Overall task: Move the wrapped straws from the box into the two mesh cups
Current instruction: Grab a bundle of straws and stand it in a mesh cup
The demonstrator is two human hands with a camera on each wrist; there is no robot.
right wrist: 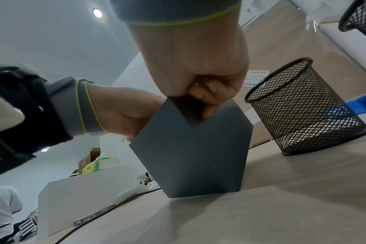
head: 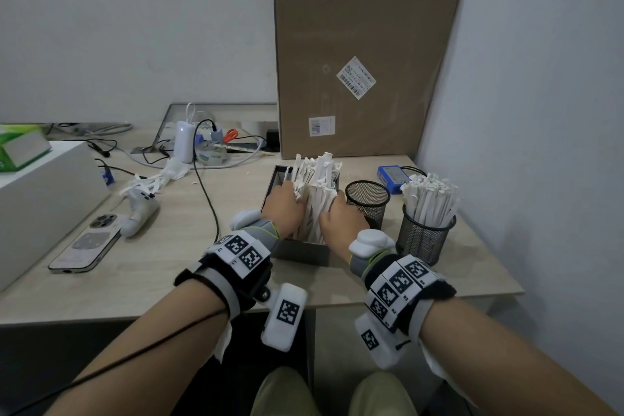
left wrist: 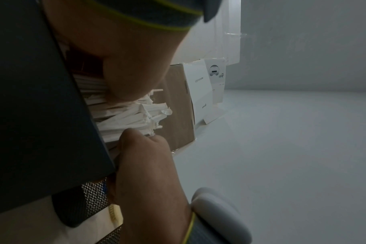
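A dark grey box (head: 297, 252) stands mid-table with a bundle of white wrapped straws (head: 315, 179) upright in it. My left hand (head: 283, 206) is in the box at the bundle's left side. My right hand (head: 341, 218) is at its right side, and both curl round the straws. The fingertips are buried among the straws. In the right wrist view my right hand (right wrist: 198, 66) is curled at the box's (right wrist: 188, 156) top corner. An empty black mesh cup (head: 368, 199) stands just right of the box. A second mesh cup (head: 425, 240), further right, is packed with straws (head: 429, 196).
A tall cardboard carton (head: 364, 61) stands behind the box against the wall. A blue device (head: 391, 177) lies behind the cups. To the left are a phone (head: 86, 243), a white controller (head: 140, 209), a black cable (head: 209, 206) and a white case (head: 44, 196).
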